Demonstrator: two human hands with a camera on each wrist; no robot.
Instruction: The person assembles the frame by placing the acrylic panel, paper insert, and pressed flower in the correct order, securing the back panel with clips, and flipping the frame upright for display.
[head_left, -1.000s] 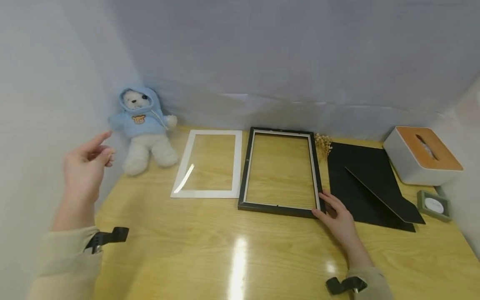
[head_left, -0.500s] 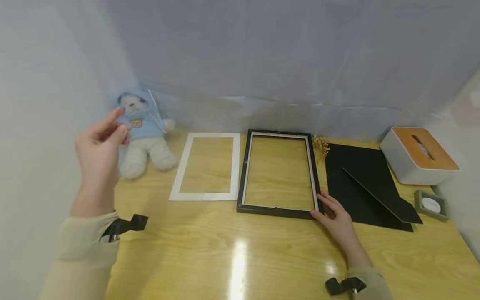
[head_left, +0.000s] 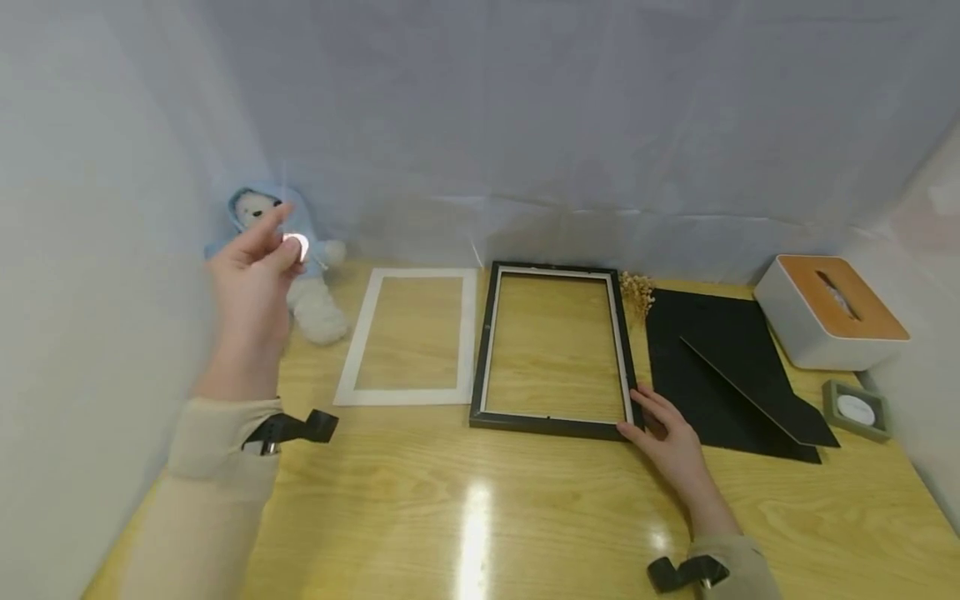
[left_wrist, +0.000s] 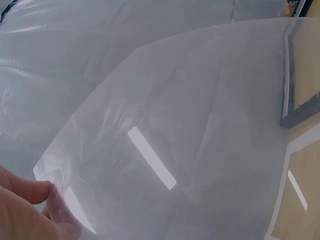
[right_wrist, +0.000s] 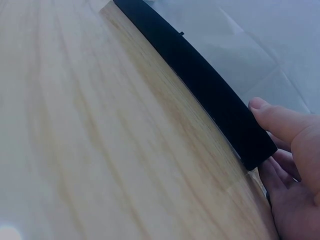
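My left hand (head_left: 251,292) is raised in front of the teddy bear and pinches a clear sheet by its edge near a corner. Large and see-through, the sheet (left_wrist: 210,100) fills much of the left wrist view; in the head view it hardly shows except for a glint by the fingers. On the table lies a black picture frame (head_left: 551,423) with a light inner lip. My right hand (head_left: 671,442) grips its near right corner, thumb (right_wrist: 270,114) on the near side. Just left of the frame, a white mat (head_left: 405,397) lies flat.
The teddy bear (head_left: 318,312) in a blue hoodie sits at the back left. Right of the frame are dried flowers (head_left: 637,292), a black backing board (head_left: 675,375) with its stand leg raised, a tissue box (head_left: 810,333) and a small green box (head_left: 855,410).
My left hand has moved rightward and slightly up with the clear sheet, passing in front of the teddy bear. My right hand stays at the frame's corner; the view has shifted slightly.
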